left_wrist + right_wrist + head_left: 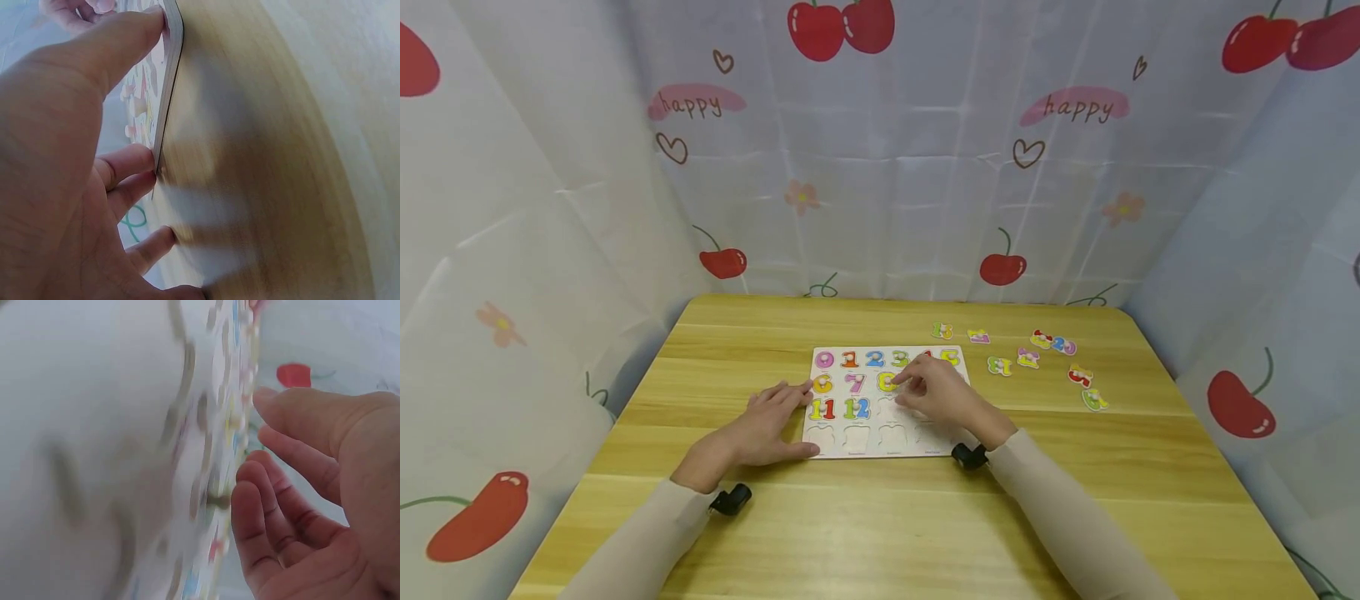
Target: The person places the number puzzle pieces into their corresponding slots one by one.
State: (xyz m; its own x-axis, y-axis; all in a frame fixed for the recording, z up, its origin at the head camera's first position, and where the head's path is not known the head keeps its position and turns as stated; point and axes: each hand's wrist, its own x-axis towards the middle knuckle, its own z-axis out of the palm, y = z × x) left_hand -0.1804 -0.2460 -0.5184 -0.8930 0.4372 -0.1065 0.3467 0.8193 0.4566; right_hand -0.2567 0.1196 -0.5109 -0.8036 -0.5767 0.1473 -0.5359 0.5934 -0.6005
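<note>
A white number puzzle board (842, 450) lies on the table with knobbed number pieces in its upper rows. The bottom row shows bare outlined recesses. My left hand (763, 427) is spread at the board's left side, its thumb (134, 37) at the near corner and fingertips touching the left edge. Over the middle of the board, my right hand (936, 390) has its fingertips right at the yellow 8 piece (886, 382). In the right wrist view its thumb (300, 412) and fingers are loosely bent with nothing visible between them, close to the piece knobs.
Several loose number pieces lie right of and behind the board, among them a green and yellow one (999, 366), a red one (1080, 376) and a blue and purple one (1063, 345). A cherry-print curtain (887, 225) surrounds the wooden table (880, 525).
</note>
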